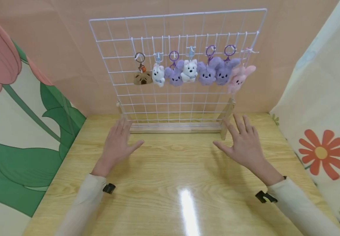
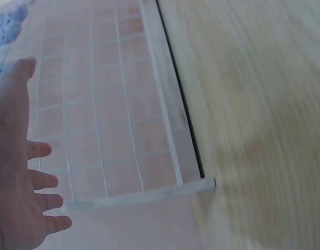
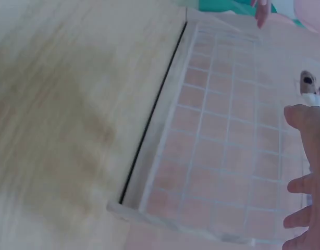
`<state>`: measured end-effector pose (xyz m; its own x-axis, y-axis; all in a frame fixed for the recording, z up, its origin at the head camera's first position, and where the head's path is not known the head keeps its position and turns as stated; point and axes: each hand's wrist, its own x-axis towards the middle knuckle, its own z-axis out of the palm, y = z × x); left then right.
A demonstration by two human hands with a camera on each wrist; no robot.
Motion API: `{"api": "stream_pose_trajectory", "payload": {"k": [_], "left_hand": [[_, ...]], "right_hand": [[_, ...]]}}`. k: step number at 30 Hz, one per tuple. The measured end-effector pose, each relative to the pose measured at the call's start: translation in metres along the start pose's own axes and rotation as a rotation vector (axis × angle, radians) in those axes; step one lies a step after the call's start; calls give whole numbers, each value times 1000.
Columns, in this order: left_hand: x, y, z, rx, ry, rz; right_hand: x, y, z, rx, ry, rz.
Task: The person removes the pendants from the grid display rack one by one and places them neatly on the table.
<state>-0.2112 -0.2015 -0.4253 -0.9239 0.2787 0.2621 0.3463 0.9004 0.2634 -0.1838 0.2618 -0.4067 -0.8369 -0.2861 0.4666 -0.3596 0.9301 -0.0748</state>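
Both hands hold nothing and reach forward, one by each end of a white wire grid rack (image 1: 180, 98). Fingers straight and thumb spread inward, the left hand (image 1: 117, 144) is by the left foot of the wooden base (image 1: 176, 127). My right hand (image 1: 244, 141) has its fingers fanned beside the base's right foot. On hooks across the rack hang plush keychains: a brown bear (image 1: 142, 78), a white plush (image 1: 158, 75), a purple bunny (image 1: 175, 76), another white plush (image 1: 189, 70), two more purple bunnies (image 1: 207, 73) and a pink bunny (image 1: 238, 78).
The wood-grain tabletop (image 1: 164, 170) stretches in front of the rack, with a bright light reflection near its front. Behind stands a peach cloth backdrop (image 1: 69, 59). A tulip-print cloth (image 1: 19, 131) borders the left, and a flower-print cloth (image 1: 323, 131) the right.
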Motion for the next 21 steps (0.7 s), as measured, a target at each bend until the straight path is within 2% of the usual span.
{"api": "stream_pose_trajectory", "payload": {"k": [3,6,9,11,16,21], "left_hand": [[5,-8,-6,-42,42,3],[12,-14,-9,-79,75,-1],[19,-20,-13,-130,93,-32],[22,-25,-15,-164,99,-66],[32,-37,-23,-233,112,-145],[45,-49,-28,-293,108,-195]], "right_hand": [[4,6,-9,4,23,-8],[11,11,-17,10,94,-56],[19,16,-26,17,188,-128],[24,19,-33,27,209,-141],[36,24,-53,82,181,-64],[48,30,-69,127,209,-13]]}}
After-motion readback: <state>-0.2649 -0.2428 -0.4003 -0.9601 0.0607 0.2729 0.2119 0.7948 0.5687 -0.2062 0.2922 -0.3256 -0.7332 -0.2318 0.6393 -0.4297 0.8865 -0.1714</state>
